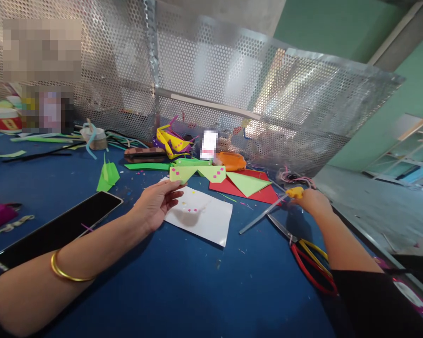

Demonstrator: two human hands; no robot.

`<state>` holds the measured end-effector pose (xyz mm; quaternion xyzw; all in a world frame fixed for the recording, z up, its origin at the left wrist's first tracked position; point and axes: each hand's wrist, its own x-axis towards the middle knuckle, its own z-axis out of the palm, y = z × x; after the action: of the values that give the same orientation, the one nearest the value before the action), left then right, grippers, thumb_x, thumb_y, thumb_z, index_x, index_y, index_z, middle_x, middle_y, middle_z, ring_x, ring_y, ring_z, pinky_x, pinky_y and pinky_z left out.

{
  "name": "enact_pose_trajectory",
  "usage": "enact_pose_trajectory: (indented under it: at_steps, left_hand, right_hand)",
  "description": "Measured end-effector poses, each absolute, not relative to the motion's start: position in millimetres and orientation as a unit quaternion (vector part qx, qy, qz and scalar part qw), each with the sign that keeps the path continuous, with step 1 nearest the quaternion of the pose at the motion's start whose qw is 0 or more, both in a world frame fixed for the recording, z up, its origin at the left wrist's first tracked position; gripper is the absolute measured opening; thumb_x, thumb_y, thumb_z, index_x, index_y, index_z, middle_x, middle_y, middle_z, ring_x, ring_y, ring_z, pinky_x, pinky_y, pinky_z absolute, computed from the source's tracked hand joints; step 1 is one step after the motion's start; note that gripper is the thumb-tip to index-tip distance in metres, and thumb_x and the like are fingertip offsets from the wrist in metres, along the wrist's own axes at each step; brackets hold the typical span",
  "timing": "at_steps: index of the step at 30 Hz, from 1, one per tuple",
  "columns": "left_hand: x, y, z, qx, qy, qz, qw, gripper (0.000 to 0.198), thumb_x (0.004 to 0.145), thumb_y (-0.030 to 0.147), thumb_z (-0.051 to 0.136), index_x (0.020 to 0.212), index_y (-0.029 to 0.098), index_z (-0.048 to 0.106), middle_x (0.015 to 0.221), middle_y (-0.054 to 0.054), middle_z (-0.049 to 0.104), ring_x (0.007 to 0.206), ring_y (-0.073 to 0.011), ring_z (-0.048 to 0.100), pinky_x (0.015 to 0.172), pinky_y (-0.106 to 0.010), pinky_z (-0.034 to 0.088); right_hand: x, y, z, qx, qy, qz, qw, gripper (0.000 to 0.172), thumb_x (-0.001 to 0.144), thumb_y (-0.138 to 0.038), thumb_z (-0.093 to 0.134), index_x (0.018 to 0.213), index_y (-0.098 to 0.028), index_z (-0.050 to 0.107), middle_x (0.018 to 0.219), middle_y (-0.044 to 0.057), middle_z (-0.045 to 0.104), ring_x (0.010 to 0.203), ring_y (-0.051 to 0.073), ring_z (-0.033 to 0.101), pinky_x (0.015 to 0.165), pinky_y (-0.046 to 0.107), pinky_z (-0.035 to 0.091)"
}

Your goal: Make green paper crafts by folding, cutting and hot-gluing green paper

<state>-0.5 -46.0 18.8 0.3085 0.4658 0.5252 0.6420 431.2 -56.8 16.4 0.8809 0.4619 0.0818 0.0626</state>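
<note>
Between the thumb and fingers of my left hand [158,202] is a light green paper cutout [213,174], bow-shaped and dotted with small pink squares. It is held above a white sheet of paper [207,218] that carries a few pink and yellow bits. At the right, my right hand [312,202] is closed around a small yellow object [295,192], whose kind I cannot make out. A long translucent stick [257,220], like a glue stick, runs down-left from it; whether they are joined is unclear. Scissors [296,241] with red and yellow handles lie just below this hand.
Behind the sheet lie red paper [239,190], a folded light green piece [248,183], an orange object [231,161] and yellow-purple paper strips [174,143]. A black-screened phone or tablet [59,225] lies left. Perforated metal mesh [211,61] borders the blue table's [211,291] back.
</note>
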Motion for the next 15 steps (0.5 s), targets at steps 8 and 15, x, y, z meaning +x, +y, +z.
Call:
enact_pose_trajectory:
  at_steps: [8, 15]
  left_hand:
    - [1.1, -44.8, 15.3, 0.297, 0.462, 0.522, 0.653, 0.017, 0.063, 0.019, 0.081, 0.078, 0.017, 0.073, 0.091, -0.006, 0.074, 0.061, -0.0082, 0.061, 0.05, -0.018, 0.044]
    - [1.5, -45.3, 16.9, 0.287, 0.459, 0.528, 0.655, 0.015, 0.063, 0.016, 0.08, 0.077, 0.016, 0.072, 0.088, -0.008, 0.074, 0.059, -0.0083, 0.06, 0.047, -0.017, 0.043]
  right_hand:
    - [439.6, -56.8, 4.1, 0.877, 0.467, 0.107, 0.042, 0.039, 0.083, -0.04, 0.061, 0.103, -0.007, 0.069, 0.103, 0.026, 0.068, 0.099, 0.034, 0.066, 0.075, 0.037, 0.05]
    - [437.4, -59.2, 3.9, 0.88, 0.466, 0.095, -0.002, 0.036, 0.078, -0.04, 0.067, 0.091, -0.007, 0.071, 0.098, 0.028, 0.068, 0.093, 0.04, 0.066, 0.071, 0.043, 0.049]
